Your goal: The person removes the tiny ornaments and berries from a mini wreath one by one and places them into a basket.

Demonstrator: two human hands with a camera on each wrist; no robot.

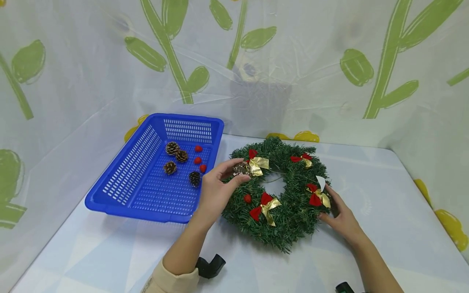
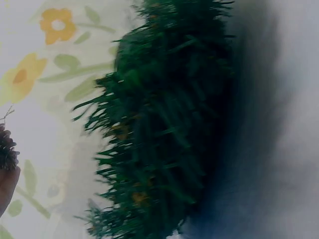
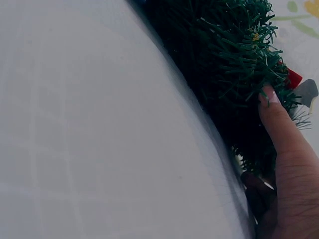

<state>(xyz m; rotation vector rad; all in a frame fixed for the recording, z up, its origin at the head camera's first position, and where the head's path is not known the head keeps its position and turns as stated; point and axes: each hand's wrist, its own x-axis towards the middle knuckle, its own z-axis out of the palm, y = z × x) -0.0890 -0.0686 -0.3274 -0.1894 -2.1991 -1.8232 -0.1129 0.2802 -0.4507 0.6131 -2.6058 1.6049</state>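
While a pale sheet printed with green stems hangs behind it, the white table [image 1: 384,211] carries everything else in sight. On its left part stands a blue basket [image 1: 128,179] with slotted walls, tilted a little toward the wearer in the head view. Just to the right of the basket, not quite touching it, lies a green wreath [image 1: 289,219] flat on the table, dressed with red and gold bows [image 1: 265,205] and a small white tag near its right side. Inside the basket lie four loose pine cones [image 1: 172,148] and three small red berries [image 1: 198,148], gathered toward the far end.

At the right rim of the wreath rests the right hand [image 1: 342,219]: its fingers are nearly straight and press against the outer needles, with one fingertip [image 3: 269,97] sunk into the green in the right wrist view. It grips nothing.

Over the upper left of the wreath is the left hand [image 1: 216,191], its thumb and fingers curled to pinch a single pine cone [image 1: 242,168], which sits right on the wreath's needles beside a gold bow. In the left wrist view that cone [image 2: 7,149] shows at the left edge, against a fingertip, with the wreath blurred beside it.

A single red berry [image 1: 247,198] sits on the wreath's lower left.
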